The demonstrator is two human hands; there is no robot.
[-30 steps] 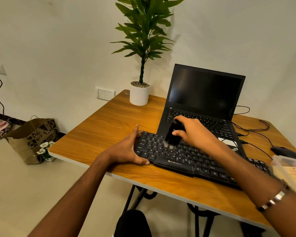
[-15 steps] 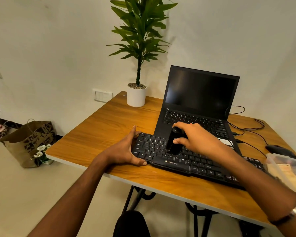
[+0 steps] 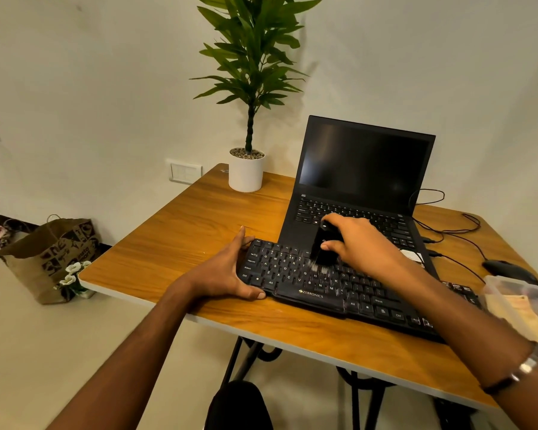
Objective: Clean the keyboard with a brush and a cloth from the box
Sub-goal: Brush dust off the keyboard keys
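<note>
Wooden table [image 3: 180, 243] bears keyboard [image 3: 317, 293]; laptop [image 3: 364, 181]; plant pot [image 3: 246, 173].

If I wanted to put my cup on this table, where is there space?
Bare wood lies between the white plant pot, the left hand and the table edge. The right side is crowded: laptop, keyboard, cables, mouse, plastic box.
</note>
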